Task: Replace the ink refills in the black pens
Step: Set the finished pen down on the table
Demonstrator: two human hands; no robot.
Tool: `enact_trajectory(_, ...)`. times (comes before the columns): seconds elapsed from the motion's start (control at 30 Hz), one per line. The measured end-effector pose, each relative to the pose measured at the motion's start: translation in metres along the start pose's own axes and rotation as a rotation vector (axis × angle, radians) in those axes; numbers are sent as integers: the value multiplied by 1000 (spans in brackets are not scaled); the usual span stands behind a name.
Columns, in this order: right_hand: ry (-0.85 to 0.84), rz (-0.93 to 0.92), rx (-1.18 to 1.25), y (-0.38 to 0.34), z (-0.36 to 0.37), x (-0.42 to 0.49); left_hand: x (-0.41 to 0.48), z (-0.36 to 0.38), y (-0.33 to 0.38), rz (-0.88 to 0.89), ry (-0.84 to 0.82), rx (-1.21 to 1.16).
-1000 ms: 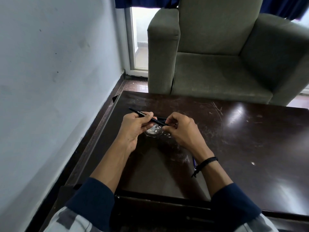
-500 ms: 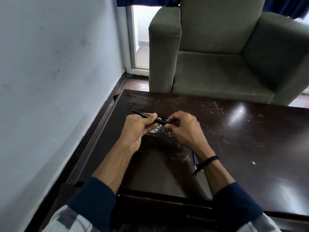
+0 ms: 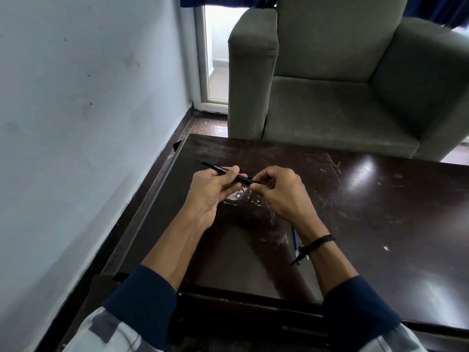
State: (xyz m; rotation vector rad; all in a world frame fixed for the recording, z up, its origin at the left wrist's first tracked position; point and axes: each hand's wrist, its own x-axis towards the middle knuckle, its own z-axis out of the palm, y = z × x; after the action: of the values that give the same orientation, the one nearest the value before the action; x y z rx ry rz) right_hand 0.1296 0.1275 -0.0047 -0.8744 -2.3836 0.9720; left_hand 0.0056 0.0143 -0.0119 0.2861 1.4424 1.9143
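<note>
Black pen (image 3: pixel 222 171): between both hands; light, stiff, slick; take mid-barrel and tip end.
Left hand (image 3: pixel 209 193): curled round the barrel (image 3: pixel 241 178); lettered end juts past it.
Right hand (image 3: pixel 280 193): pinches the other end.
Barrel: slim, matte, white lettering.
Refill (image 3: pixel 295 238): blue, probably; under right wrist on table (image 3: pixel 380 212).
</note>
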Motion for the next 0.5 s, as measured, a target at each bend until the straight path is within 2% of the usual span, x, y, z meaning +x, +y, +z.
enact_trajectory(0.5, 46, -206, -203, 10, 3, -1, 5, 1, -10, -107, 50, -108)
